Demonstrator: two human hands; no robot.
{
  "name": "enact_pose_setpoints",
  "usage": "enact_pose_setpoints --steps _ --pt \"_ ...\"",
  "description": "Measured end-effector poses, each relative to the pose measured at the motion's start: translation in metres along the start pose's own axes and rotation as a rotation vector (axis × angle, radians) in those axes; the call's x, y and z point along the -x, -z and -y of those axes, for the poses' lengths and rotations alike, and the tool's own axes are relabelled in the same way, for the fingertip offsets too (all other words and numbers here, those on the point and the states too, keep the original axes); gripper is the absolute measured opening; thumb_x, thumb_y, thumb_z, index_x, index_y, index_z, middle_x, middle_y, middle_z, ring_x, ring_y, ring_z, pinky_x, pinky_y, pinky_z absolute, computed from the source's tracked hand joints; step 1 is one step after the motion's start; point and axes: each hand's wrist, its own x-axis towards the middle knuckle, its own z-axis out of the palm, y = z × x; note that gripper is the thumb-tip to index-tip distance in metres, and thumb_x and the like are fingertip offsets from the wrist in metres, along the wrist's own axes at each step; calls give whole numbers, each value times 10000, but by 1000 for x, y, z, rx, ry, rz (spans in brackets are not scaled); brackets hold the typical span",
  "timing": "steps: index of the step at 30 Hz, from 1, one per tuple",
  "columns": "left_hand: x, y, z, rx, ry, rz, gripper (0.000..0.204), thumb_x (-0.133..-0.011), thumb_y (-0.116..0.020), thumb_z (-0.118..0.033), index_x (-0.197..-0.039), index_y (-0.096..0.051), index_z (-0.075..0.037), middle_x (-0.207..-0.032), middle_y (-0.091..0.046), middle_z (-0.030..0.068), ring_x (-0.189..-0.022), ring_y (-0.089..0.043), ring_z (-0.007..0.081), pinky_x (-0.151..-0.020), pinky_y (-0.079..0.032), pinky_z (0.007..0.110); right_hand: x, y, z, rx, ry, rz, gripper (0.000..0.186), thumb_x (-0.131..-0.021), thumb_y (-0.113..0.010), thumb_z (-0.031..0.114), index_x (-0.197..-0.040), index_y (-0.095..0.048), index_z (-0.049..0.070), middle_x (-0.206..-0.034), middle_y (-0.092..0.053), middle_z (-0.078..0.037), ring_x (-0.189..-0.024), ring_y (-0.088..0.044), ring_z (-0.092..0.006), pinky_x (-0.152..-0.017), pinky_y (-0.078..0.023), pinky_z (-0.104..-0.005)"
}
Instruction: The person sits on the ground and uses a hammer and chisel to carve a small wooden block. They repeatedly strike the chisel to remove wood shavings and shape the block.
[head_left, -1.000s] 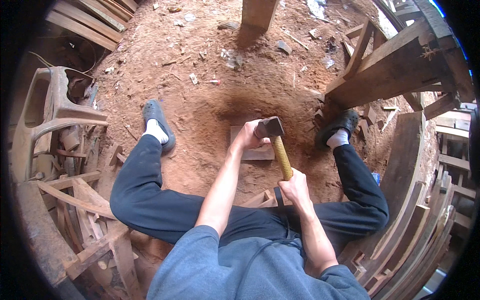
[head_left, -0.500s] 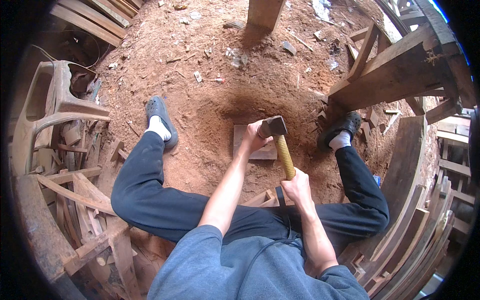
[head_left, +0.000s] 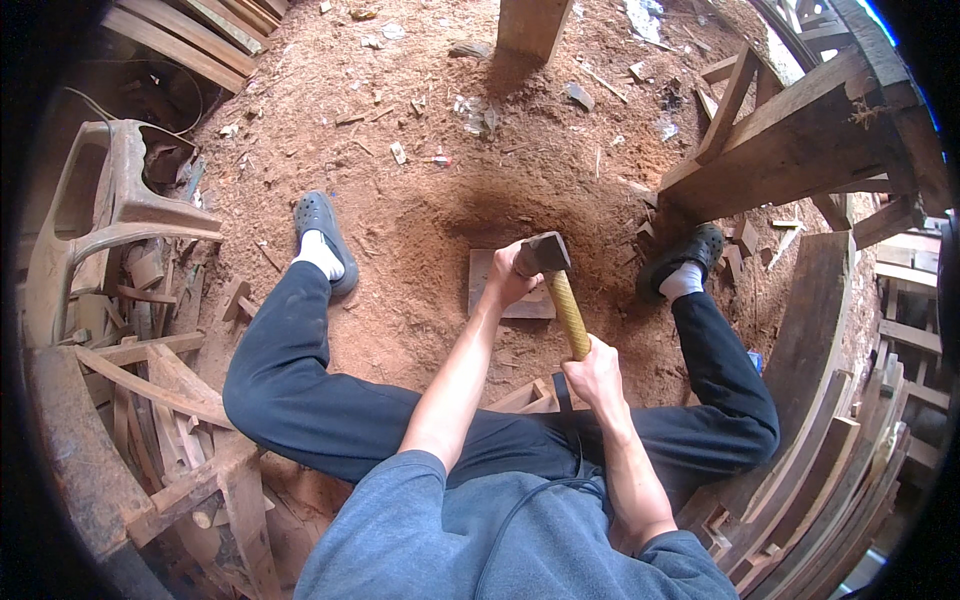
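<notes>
A hammer (head_left: 568,312) with a dark metal head and a yellow, textured handle is held in front of my lap. My right hand (head_left: 595,372) wraps round the lower end of its handle. Up at the head, my left hand (head_left: 513,275) is closed against the near-left side of the metal, with its fingertips partly hidden behind it. Below the hands, a flat square wooden board (head_left: 482,268) lies on the sawdust-covered ground, partly covered from sight by the left hand and the hammer.
My legs spread to either side, with a grey clog (head_left: 325,235) on the left foot. A dusty plastic chair (head_left: 95,210) and wooden frames stand at left. Heavy timber (head_left: 770,150) rises at far right, and stacked planks (head_left: 800,350) line the right. A wooden post (head_left: 530,25) stands ahead.
</notes>
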Motion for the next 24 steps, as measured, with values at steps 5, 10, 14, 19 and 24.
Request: enact_pose_setpoints --steps 5,10,14,19,24 --pt "2 1 2 16 61 15 445 -589 -753 15 -1015 -634 -35 -908 -681 94 -838 -654 173 -765 -525 306 1 0 0 0 7 -6 260 -709 -591 114 -938 -632 -2 -817 -627 -289 -849 -619 -446 -737 -504 -477" --pt "3 1 -1 -3 26 21 448 -585 -766 9 -1011 -634 -37 -894 -677 107 -825 -660 204 -756 -529 314 1 -1 -1 11 9 -15 270 -702 -593 111 -945 -631 -2 -812 -626 -289 -846 -620 -445 -737 -505 -475" --pt "1 -3 2 13 -63 -15 442 -585 -770 7 -1002 -633 -40 -879 -673 103 -805 -661 205 -737 -531 313 1 -1 -2 2 8 -2 280 -694 -596 105 -947 -632 -7 -812 -629 -286 -846 -625 -439 -738 -507 -469" --pt "3 -5 5 56 -15 -22 413 -591 -753 11 -983 -630 -23 -866 -673 91 -789 -655 180 -723 -527 307 2 -1 -2 14 18 -7 285 -689 -594 101 -949 -633 -9 -820 -633 -282 -851 -628 -434 -739 -505 -463" --pt "3 -2 1 36 -28 -23 399 -594 -748 10 -975 -634 -27 -871 -674 94 -798 -657 184 -725 -524 312 2 -1 -1 37 46 -23 275 -690 -586 93 -941 -629 -10 -818 -632 -282 -851 -627 -435 -737 -504 -460"
